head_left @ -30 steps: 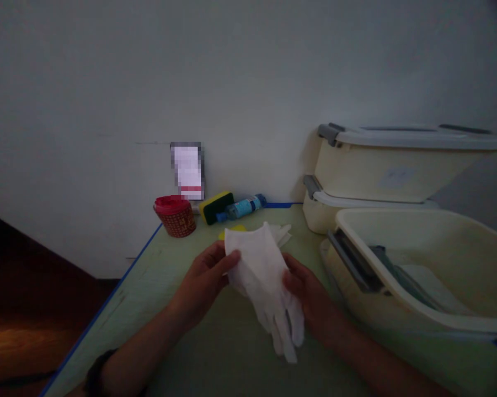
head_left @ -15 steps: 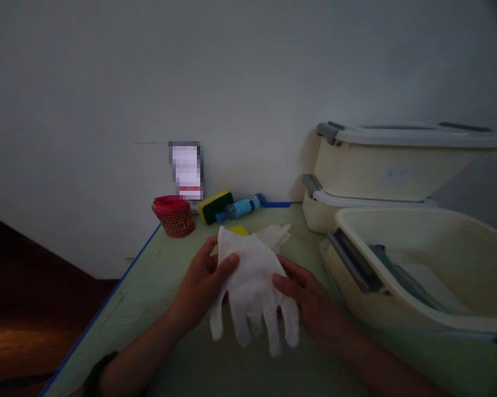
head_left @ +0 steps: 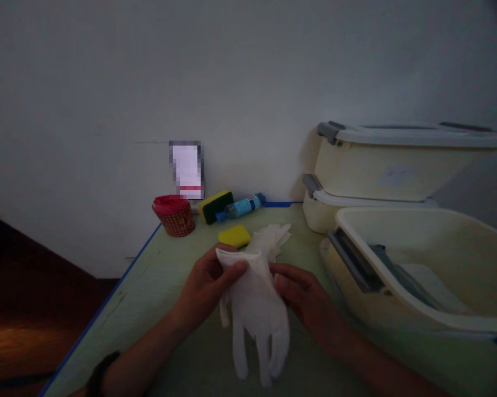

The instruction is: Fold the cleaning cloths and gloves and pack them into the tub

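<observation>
A white rubber glove (head_left: 254, 309) hangs between both hands above the pale green table (head_left: 161, 286), cuff up and fingers pointing down toward me. My left hand (head_left: 204, 289) pinches the cuff's left corner between thumb and fingers. My right hand (head_left: 304, 298) grips the glove's right side, fingers curled behind it. A second white glove (head_left: 273, 237) lies flat on the table just beyond, beside a yellow sponge (head_left: 234, 236).
At the back by the wall stand a red cup (head_left: 174, 215), a yellow-and-green sponge (head_left: 215, 206) and a small blue-labelled bottle (head_left: 242, 207) on its side. Cream lidded bins (head_left: 397, 165) are stacked at right, with an open cream tub (head_left: 422, 264) in front. The table's blue left edge (head_left: 107, 298) drops to dark floor.
Both hands have drawn the glove toward me and lower, turning it so its fingers hang down. The yellow sponge behind it has come into full view.
</observation>
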Motion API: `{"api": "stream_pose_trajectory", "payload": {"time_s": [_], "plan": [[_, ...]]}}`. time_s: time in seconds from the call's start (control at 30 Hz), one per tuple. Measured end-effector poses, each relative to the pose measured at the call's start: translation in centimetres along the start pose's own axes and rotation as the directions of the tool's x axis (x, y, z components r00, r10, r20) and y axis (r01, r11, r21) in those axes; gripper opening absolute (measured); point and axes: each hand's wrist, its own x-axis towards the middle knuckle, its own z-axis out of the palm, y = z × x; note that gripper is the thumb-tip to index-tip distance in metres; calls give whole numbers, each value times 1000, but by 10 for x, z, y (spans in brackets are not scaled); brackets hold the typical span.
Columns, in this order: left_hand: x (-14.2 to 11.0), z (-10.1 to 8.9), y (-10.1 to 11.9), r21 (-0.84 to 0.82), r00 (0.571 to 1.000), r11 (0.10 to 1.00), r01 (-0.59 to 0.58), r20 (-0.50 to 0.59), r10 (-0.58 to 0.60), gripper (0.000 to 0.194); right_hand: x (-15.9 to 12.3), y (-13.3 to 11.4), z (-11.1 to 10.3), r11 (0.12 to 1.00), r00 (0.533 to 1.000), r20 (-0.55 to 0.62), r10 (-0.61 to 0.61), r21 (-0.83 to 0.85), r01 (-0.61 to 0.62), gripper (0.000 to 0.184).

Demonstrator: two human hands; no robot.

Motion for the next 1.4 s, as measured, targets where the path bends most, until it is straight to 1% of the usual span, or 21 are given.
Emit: {"api": "stream_pose_trajectory", "payload": {"time_s": [0.1, 0.2, 0.27, 0.33, 0.4, 0.43, 0.47, 0.5, 0.57, 0.6, 0.63, 0.67, 0.7, 0.8, 0.87, 0.9, 0.97, 1.07, 1.13, 1.3, 1.4], "plan": [[0, 0, 0, 57, 1000, 998, -14, 5, 14, 25, 0, 2, 0, 997, 998, -29, -60, -47, 58, 33], [-2, 1, -2, 114, 999, 993, -28, 37, 24, 24, 1, 6, 0, 996, 996, -8, -86, -25, 85, 32], [-2, 1, -3, 147, 997, 988, -51, 66, 42, 23, 2, 10, -1, 994, 994, -19, -103, -22, 103, 30], [-3, 1, -4, 182, 992, 978, -101, 93, 85, 19, 2, 13, -2, 986, 987, -50, -152, -72, 149, 28], [-4, 0, -5, 227, 978, 954, -196, 117, 173, 14, 2, 14, -2, 957, 963, -92, -252, -172, 234, 32], [-4, 0, -4, 254, 965, 933, -255, 128, 229, 12, 1, 14, -2, 926, 941, -110, -319, -247, 285, 35], [-5, 0, -4, 281, 948, 906, -315, 137, 287, 9, 0, 13, -2, 876, 911, -114, -396, -343, 338, 39], [-5, 0, -3, 310, 929, 876, -369, 145, 340, 8, -1, 11, -2, 804, 875, -93, -475, -450, 389, 41], [-7, 1, -3, 374, 897, 816, -440, 154, 413, 8, -4, 7, -2, 606, 794, 27, -607, -631, 484, 39], [-8, 1, -3, 404, 883, 787, -465, 155, 443, 9, -5, 5, -1, 511, 760, 101, -642, -683, 522, 36], [-8, 2, -3, 432, 869, 758, -487, 151, 472, 12, -6, 3, -1, 440, 734, 158, -660, -711, 549, 33], [-9, 2, -4, 457, 850, 727, -512, 152, 504, 15, -7, 2, -1, 399, 720, 193, -667, -723, 563, 31], [-9, 3, -4, 473, 828, 694, -543, 165, 536, 18, -7, 1, -2, 386, 716, 201, -669, -730, 565, 30], [-8, 3, -6, 450, 756, 617, -645, 257, 602, 20, -5, 2, -2, 397, 725, 168, -668, -743, 538, 30], [-7, 3, -6, 408, 727, 605, -684, 309, 613, 18, -3, 3, -2, 397, 732, 157, -662, -756, 521, 28], [-7, 3, -5, 397, 721, 604, -691, 316, 617, 17, -3, 3, -2, 395, 739, 157, -655, -763, 512, 25], [-6, 2, -5, 413, 732, 608, -678, 304, 610, 14, -2, 3, -2, 394, 756, 162, -634, -773, 497, 19], [-7, 2, -4, 464, 775, 628, -625, 270, 572, 10, -2, 2, -1, 412, 784, 151, -603, -782, 468, 14], [-7, 2, -4, 474, 795, 643, -601, 268, 544, 9, -3, 2, -1, 424, 796, 133, -590, -789, 445, 12], [-6, 2, -3, 485, 814, 655, -580, 301, 498, 11, -4, 4, -1, 432, 796, 115, -594, -789, 436, 12], [-5, 2, -4, 498, 810, 640, -585, 319, 491, 10, -4, 4, 0, 443, 804, 117, -583, -784, 436, 13]]}}
